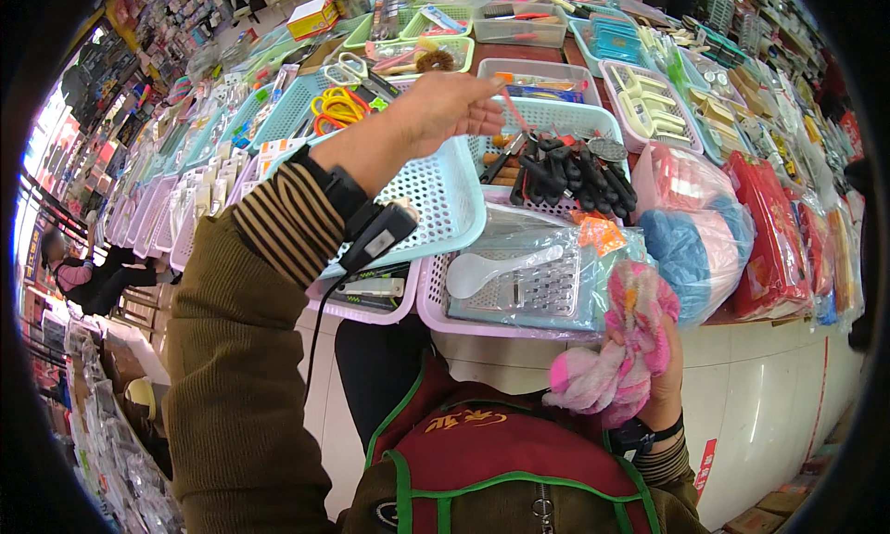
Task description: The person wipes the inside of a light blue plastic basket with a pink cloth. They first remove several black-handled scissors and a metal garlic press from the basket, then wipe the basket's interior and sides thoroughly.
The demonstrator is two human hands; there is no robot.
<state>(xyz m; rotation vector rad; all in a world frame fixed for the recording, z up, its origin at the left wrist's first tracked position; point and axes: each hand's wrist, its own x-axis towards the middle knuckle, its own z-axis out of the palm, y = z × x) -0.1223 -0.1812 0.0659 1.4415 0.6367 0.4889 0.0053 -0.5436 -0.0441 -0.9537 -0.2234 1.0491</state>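
My left hand (455,110) reaches over a light-blue perforated basket (438,193). Its thumb tip is at the upper end of a thin pink strip (514,110); whether it grips the strip is unclear. Just beyond, another light-blue basket (591,113) holds black-handled tools (556,172), wooden handles and a small round strainer (607,149). At the right, my right hand (664,374) is closed around a fuzzy pink-and-white cloth (636,346). Left of the cloth, a lilac basket (434,311) contains bagged metal graters (549,287) with a white plastic spoon (500,270) on top.
Plastic-wrapped blue-and-pink goods (695,235) and red packages (768,235) stand at the right. Scissors (345,69) and yellow coiled cords (341,108) lie beyond my left forearm. More baskets of wares spread across the display. A seated person (94,277) is at the far left.
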